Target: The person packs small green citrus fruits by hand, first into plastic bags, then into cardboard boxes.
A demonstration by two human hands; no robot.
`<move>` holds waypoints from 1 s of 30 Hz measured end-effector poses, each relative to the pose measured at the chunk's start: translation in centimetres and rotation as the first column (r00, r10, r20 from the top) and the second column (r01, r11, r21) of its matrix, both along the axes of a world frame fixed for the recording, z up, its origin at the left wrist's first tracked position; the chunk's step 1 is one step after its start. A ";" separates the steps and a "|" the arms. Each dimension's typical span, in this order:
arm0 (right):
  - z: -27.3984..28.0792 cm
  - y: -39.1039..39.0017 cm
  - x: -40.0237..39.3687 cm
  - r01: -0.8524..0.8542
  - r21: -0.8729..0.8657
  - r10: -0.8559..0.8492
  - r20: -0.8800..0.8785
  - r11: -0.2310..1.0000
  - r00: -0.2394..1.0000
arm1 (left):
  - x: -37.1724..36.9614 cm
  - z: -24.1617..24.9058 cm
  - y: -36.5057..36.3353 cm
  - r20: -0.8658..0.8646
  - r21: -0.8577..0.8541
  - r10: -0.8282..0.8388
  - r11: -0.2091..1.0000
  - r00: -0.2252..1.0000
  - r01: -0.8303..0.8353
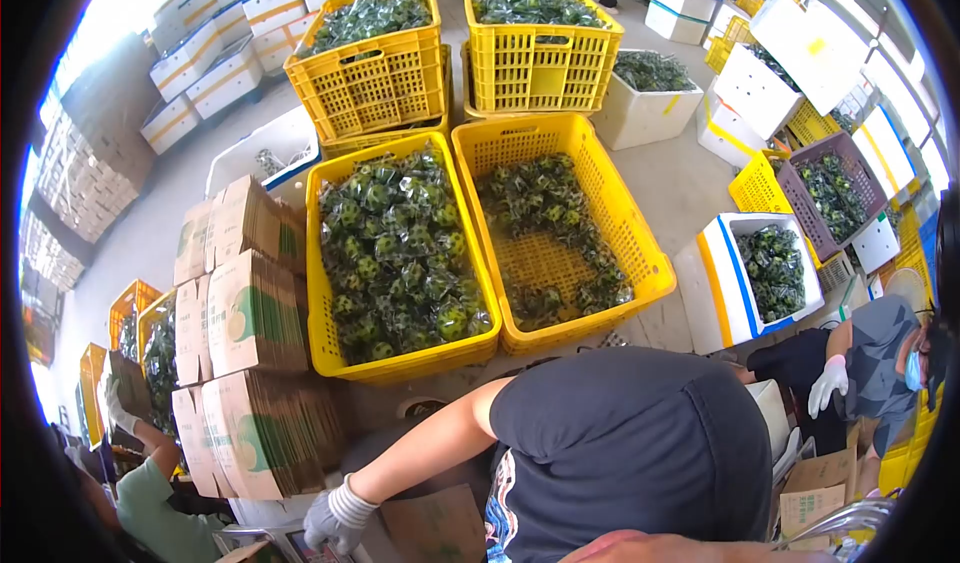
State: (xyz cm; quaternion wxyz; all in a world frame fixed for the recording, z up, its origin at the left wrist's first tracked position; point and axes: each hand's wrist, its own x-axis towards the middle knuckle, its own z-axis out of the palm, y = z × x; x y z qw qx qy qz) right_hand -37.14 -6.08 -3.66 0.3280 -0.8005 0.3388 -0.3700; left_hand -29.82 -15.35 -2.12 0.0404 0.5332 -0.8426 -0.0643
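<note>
My right hand (pixel 337 519), in a pale grey knit glove with a ribbed cuff, reaches toward the lower left. Its fingers point down and look apart, right beside a metal-edged thing (pixel 285 543) at the bottom edge. Brown cardboard (pixel 435 525) lies just to the right of the hand. My arm passes in front of my dark T-shirt (pixel 630 443). Above the hand rise stacks of flat brown cartons (pixel 250 323) with a green print. My left hand is out of view.
Two yellow crates (pixel 318 348), (pixel 640 273) hold green fruit in clear bags; more filled crates (pixel 375 93) stand behind. White foam boxes (pixel 712 293) line the right and back. A gloved person (pixel 880 353) sits at right, another in green (pixel 150 503) at lower left.
</note>
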 end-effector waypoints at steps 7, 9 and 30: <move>1.9 -2.4 0.3 0.151 0.037 -0.152 0.015 0.988 0.988 | 10.0 3.9 -1.7 -0.046 -0.080 0.048 0.995 0.998 -0.051; 3.9 -5.5 2.1 0.148 -0.157 -0.174 -0.163 0.976 0.971 | 14.2 5.5 -2.3 -0.056 -0.114 0.081 0.990 0.995 -0.087; 4.2 -20.4 13.8 -0.115 -0.132 0.077 -0.262 0.985 0.962 | 32.2 2.8 1.0 -0.987 0.079 -0.010 0.836 -0.159 -0.542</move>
